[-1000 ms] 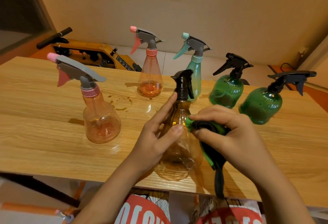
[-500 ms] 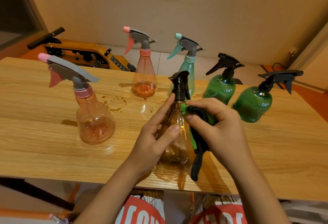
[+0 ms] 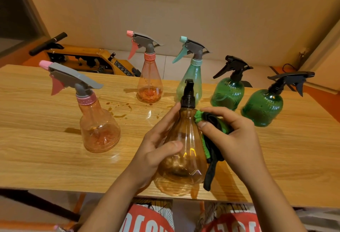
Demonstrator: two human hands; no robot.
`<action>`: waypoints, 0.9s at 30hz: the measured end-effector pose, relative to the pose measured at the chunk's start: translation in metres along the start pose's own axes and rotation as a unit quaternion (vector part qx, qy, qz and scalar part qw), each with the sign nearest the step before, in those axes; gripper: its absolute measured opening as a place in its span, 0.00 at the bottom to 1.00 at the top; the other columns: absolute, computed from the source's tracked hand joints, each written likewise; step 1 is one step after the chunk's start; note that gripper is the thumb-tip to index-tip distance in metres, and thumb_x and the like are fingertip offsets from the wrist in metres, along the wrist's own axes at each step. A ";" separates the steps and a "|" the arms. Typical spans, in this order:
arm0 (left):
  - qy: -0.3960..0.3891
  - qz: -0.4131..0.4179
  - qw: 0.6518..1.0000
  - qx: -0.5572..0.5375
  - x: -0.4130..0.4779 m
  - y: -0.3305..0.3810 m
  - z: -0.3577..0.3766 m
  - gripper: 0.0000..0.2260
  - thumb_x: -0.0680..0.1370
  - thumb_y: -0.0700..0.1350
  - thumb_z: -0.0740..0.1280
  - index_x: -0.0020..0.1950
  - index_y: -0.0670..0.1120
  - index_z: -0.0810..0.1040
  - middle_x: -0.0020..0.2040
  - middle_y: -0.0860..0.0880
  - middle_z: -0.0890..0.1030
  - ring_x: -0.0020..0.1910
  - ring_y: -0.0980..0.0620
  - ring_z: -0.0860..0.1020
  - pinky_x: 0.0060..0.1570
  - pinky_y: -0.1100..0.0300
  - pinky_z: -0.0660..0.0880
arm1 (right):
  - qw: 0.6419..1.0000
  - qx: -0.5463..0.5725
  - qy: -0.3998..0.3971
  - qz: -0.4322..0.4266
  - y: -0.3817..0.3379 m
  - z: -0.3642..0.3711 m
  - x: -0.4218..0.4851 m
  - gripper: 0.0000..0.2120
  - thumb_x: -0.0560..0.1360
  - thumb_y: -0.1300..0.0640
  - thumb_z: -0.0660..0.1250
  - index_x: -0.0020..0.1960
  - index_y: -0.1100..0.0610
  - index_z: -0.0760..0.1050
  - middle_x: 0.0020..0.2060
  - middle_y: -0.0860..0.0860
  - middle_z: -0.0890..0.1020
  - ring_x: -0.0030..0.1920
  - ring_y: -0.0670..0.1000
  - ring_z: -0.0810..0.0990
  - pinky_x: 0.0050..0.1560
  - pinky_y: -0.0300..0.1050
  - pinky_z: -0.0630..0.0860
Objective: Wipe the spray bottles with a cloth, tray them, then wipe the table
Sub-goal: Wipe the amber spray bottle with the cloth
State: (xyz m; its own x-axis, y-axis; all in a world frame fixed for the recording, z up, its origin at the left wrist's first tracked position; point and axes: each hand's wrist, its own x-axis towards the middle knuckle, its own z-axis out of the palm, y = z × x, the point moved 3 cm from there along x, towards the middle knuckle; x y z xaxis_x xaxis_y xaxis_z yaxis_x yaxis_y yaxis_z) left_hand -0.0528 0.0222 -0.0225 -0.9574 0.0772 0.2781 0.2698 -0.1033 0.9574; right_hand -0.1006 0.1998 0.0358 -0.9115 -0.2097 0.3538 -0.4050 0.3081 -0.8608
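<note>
Bottles (image 3: 228, 92) stand behind the amber bottle (image 3: 185, 136) the left hand (image 3: 156, 150) grips; right hand (image 3: 237, 139) pinches cloth (image 3: 211, 121) against it.

Teal spray bottle (image 3: 193, 77) lower body partly hidden behind amber bottle (image 3: 184, 139) black head; cloth (image 3: 215, 122) partly concealed inside right hand (image 3: 237, 139).

Yellow machine (image 3: 103, 62) with black handle (image 3: 48, 43), beige wall (image 3: 184, 11), black cable (image 3: 288, 67)
</note>
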 end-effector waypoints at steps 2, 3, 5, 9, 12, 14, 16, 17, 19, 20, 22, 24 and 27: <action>0.002 0.005 1.000 0.009 0.000 0.001 0.000 0.33 0.74 0.48 0.70 0.79 0.59 0.67 0.79 0.55 0.69 0.79 0.51 0.67 0.76 0.42 0.66 | 1.000 0.011 0.009 -0.003 -0.002 -0.001 0.002 0.12 0.73 0.59 0.76 0.54 0.47 0.84 0.48 0.37 0.85 0.53 0.40 0.83 0.53 0.37 0.80; 0.003 0.009 1.000 0.014 0.000 0.001 0.000 0.34 0.73 0.48 0.70 0.79 0.58 0.68 0.78 0.56 0.70 0.78 0.52 0.68 0.75 0.48 0.69 | 1.000 0.018 0.017 -0.010 -0.004 -0.001 0.004 0.12 0.73 0.59 0.76 0.54 0.48 0.84 0.48 0.38 0.85 0.53 0.40 0.83 0.53 0.37 0.80; 0.010 0.017 1.000 0.020 0.001 0.001 0.001 0.33 0.72 0.48 0.71 0.78 0.56 0.68 0.76 0.56 0.73 0.76 0.53 0.70 0.72 0.55 0.71 | 0.999 0.024 0.021 -0.027 -0.007 0.000 0.004 0.13 0.73 0.61 0.76 0.54 0.47 0.84 0.49 0.39 0.85 0.54 0.41 0.83 0.53 0.36 0.79; 0.045 0.025 0.999 0.009 0.002 0.002 -0.003 0.33 0.70 0.47 0.71 0.76 0.54 0.71 0.74 0.56 0.76 0.74 0.53 0.73 0.68 0.58 0.73 | 0.998 -0.016 -0.045 -0.050 -0.005 0.003 -0.007 0.14 0.72 0.61 0.78 0.53 0.45 0.84 0.50 0.38 0.84 0.56 0.41 0.82 0.55 0.32 0.75; 0.050 0.024 0.998 0.016 0.002 0.003 -0.003 0.34 0.70 0.46 0.71 0.76 0.56 0.72 0.74 0.54 0.76 0.74 0.50 0.73 0.72 0.48 0.72 | 0.995 -0.020 -0.078 -0.059 -0.006 -0.002 -0.010 0.16 0.70 0.64 0.79 0.51 0.45 0.84 0.49 0.38 0.84 0.55 0.42 0.82 0.55 0.30 0.74; 0.039 0.019 0.999 0.019 0.001 0.004 0.000 0.33 0.70 0.46 0.71 0.76 0.57 0.72 0.74 0.50 0.76 0.74 0.46 0.73 0.72 0.40 0.70 | 0.998 -0.016 -0.039 -0.056 -0.006 -0.004 -0.006 0.17 0.71 0.65 0.77 0.51 0.45 0.84 0.48 0.39 0.85 0.55 0.43 0.82 0.54 0.32 0.75; 0.043 0.020 0.999 0.016 0.001 0.005 0.002 0.33 0.70 0.46 0.71 0.76 0.58 0.72 0.74 0.49 0.76 0.74 0.45 0.73 0.72 0.38 0.70 | 0.997 -0.037 0.018 -0.068 -0.008 -0.002 0.000 0.15 0.72 0.64 0.76 0.52 0.47 0.84 0.48 0.39 0.85 0.55 0.42 0.82 0.55 0.34 0.77; 0.051 0.021 0.998 0.008 0.002 0.006 0.001 0.33 0.70 0.46 0.70 0.76 0.58 0.72 0.74 0.48 0.76 0.73 0.45 0.74 0.72 0.39 0.71 | 0.996 -0.047 0.025 -0.076 -0.009 0.002 0.000 0.14 0.72 0.63 0.76 0.53 0.48 0.84 0.48 0.39 0.85 0.54 0.41 0.82 0.55 0.34 0.76; 0.068 0.021 0.997 -0.023 0.002 0.007 -0.005 0.34 0.69 0.46 0.70 0.75 0.61 0.73 0.73 0.46 0.77 0.72 0.41 0.75 0.69 0.36 0.72 | 0.996 -0.039 0.000 -0.077 -0.009 0.009 -0.003 0.13 0.73 0.62 0.76 0.54 0.49 0.85 0.48 0.39 0.85 0.54 0.41 0.82 0.54 0.31 0.75; 0.074 0.020 0.996 -0.037 0.001 0.006 -0.008 0.34 0.69 0.46 0.71 0.75 0.62 0.73 0.73 0.44 0.77 0.71 0.38 0.75 0.69 0.33 0.72 | 0.997 -0.025 -0.021 -0.069 -0.009 0.010 -0.006 0.12 0.73 0.61 0.77 0.54 0.49 0.86 0.48 0.39 0.85 0.54 0.41 0.82 0.54 0.31 0.75; 0.080 0.014 0.996 -0.047 0.000 0.005 -0.013 0.34 0.68 0.46 0.71 0.74 0.62 0.74 0.72 0.42 0.77 0.69 0.37 0.76 0.67 0.31 0.72 | 0.997 -0.003 -0.061 -0.057 -0.010 0.007 -0.011 0.13 0.71 0.61 0.77 0.51 0.46 0.86 0.48 0.38 0.85 0.54 0.41 0.82 0.53 0.29 0.74; 0.070 0.006 0.997 -0.039 -0.001 0.003 -0.011 0.34 0.68 0.46 0.71 0.74 0.61 0.74 0.70 0.43 0.79 0.66 0.38 0.79 0.66 0.33 0.74 | 0.996 0.010 -0.076 -0.041 -0.008 0.003 -0.010 0.12 0.70 0.60 0.77 0.50 0.46 0.86 0.47 0.39 0.85 0.53 0.43 0.83 0.53 0.30 0.74; 0.048 0.007 0.999 -0.002 -0.001 0.001 -0.003 0.34 0.68 0.47 0.71 0.75 0.58 0.73 0.72 0.48 0.78 0.71 0.44 0.76 0.70 0.36 0.71 | 0.999 -0.004 0.003 -0.044 -0.002 0.004 -0.005 0.11 0.72 0.62 0.77 0.51 0.49 0.86 0.46 0.40 0.85 0.53 0.43 0.83 0.53 0.33 0.76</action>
State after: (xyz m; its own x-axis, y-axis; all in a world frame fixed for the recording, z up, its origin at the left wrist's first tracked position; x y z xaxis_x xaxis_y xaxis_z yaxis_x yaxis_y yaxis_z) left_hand -0.0523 0.0186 -0.0217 -0.9591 -0.0195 0.2825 0.2829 -0.1083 0.9530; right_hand -0.0945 0.1961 0.0342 -0.8725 -0.2313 0.4304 -0.4845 0.2954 -0.8234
